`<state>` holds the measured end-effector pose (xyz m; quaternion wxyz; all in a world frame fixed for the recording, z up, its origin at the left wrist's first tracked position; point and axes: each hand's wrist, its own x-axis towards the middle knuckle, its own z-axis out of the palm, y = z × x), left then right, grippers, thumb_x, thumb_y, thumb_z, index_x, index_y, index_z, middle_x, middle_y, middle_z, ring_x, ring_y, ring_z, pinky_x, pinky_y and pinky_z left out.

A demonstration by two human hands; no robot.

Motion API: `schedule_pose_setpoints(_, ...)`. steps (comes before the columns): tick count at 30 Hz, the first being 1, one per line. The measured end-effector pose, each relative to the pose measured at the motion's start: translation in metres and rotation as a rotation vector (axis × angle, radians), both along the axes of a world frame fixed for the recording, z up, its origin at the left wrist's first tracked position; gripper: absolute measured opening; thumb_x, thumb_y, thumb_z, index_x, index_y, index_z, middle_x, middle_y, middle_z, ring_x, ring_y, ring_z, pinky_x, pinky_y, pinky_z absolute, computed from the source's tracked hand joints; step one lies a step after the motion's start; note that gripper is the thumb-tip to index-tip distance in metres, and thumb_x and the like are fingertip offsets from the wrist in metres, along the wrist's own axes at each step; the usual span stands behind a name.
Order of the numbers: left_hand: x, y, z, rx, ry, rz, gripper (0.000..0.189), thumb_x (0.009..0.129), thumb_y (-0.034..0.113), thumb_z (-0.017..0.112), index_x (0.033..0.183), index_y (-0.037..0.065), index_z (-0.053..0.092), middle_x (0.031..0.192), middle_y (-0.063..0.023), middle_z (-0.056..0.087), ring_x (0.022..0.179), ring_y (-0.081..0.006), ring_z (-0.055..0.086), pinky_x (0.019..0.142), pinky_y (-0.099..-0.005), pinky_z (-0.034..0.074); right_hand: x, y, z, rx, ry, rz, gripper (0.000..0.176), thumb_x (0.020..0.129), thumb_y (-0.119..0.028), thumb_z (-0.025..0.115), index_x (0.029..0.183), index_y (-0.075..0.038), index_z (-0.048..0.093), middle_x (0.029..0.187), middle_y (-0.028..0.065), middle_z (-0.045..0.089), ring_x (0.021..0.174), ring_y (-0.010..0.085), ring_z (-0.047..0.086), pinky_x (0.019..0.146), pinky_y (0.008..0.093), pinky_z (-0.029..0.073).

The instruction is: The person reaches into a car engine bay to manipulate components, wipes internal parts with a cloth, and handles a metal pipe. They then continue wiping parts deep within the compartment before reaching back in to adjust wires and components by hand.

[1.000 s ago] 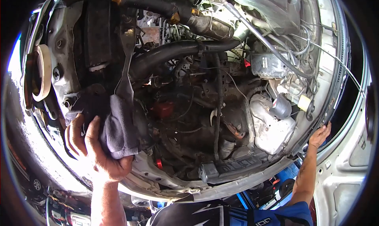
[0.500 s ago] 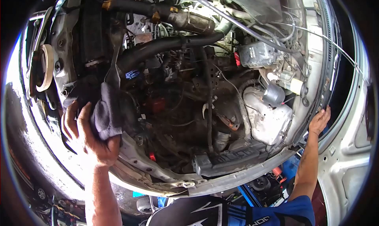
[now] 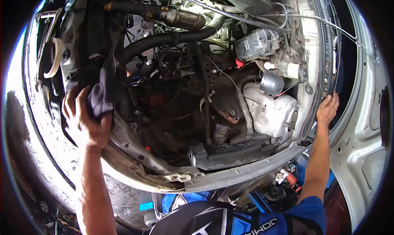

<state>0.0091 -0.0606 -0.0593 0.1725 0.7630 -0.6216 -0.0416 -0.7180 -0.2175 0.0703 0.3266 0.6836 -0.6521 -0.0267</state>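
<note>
My left hand [image 3: 87, 122] is at the front edge of an opened engine bay, on the left of the view. Its fingers and thumb are closed round a dark grey rag [image 3: 101, 96], bunched against the front panel. At the right, my right hand [image 3: 327, 109] lies on the edge of the cowl [image 3: 318, 120] by the windscreen base, fingers stretched out and holding nothing. Between the hands lies the dark engine bay, with a thick black hose [image 3: 164, 41] across its far part and a pale, dirty strut tower [image 3: 269, 116] nearer my right hand.
A roll of tape [image 3: 58, 58] hangs or rests on the front panel. A thin metal rod [image 3: 316, 18] crosses the upper right. Along the near side runs the fender edge [image 3: 230, 166]. An open car door [image 3: 367, 140] stands at the right, and a tyre [image 3: 275, 192] lies below.
The view has shifted, so the engine bay sits slightly higher and further left. Both hands stay in their places, the left on the rag and the right on the cowl edge.
</note>
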Motion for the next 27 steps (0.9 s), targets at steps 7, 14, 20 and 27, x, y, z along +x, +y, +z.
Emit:
schedule_pose_setpoints(7, 0.000, 0.000, 0.004, -0.017, -0.037, 0.006, 0.062, 0.069, 0.036, 0.075, 0.125, 0.011, 0.062, 0.135, -0.0186, 0.052, 0.127, -0.0432, 0.045, 0.107, -0.0539, 0.039, 0.028, 0.004, 0.027, -0.062, -0.239, 0.071, 0.052, 0.099, -0.036, 0.061, 0.135, 0.001, 0.054, 0.142, 0.0228, 0.048, 0.131, 0.0347, 0.048, 0.110, 0.0441, 0.040)
schedule_pose_setpoints(14, -0.003, -0.002, 0.011, 0.064, -0.034, 0.047, 0.063, 0.068, 0.032, 0.076, 0.125, 0.012, 0.062, 0.137, -0.0197, 0.050, 0.130, -0.0429, 0.043, 0.109, -0.0534, 0.038, 0.298, 0.006, -0.046, 0.747, -0.811, 0.362, 0.027, 0.095, -0.019, 0.065, 0.115, -0.001, 0.066, 0.103, 0.0156, 0.070, 0.093, 0.0273, 0.069, 0.084, 0.0360, 0.054)
schedule_pose_setpoints(20, -0.002, -0.002, 0.019, 0.161, 0.044, 0.109, 0.076, 0.060, 0.029, 0.083, 0.131, 0.017, 0.059, 0.144, -0.0183, 0.044, 0.135, -0.0428, 0.038, 0.111, -0.0526, 0.037, 0.330, -0.069, -0.220, 1.124, -0.421, 0.017, 0.034, 0.089, -0.021, 0.061, 0.117, -0.002, 0.068, 0.117, 0.0237, 0.067, 0.115, 0.0398, 0.062, 0.098, 0.0443, 0.050)
schedule_pose_setpoints(27, 0.003, 0.000, 0.019, 0.144, 0.116, 0.109, 0.081, 0.053, 0.030, 0.081, 0.130, 0.016, 0.059, 0.141, -0.0188, 0.046, 0.134, -0.0442, 0.040, 0.110, -0.0552, 0.037, 0.257, -0.092, -0.345, 1.402, 0.291, 0.181, 0.030, 0.084, -0.030, 0.061, 0.091, -0.005, 0.076, 0.104, 0.0229, 0.070, 0.102, 0.0398, 0.066, 0.090, 0.0457, 0.052)
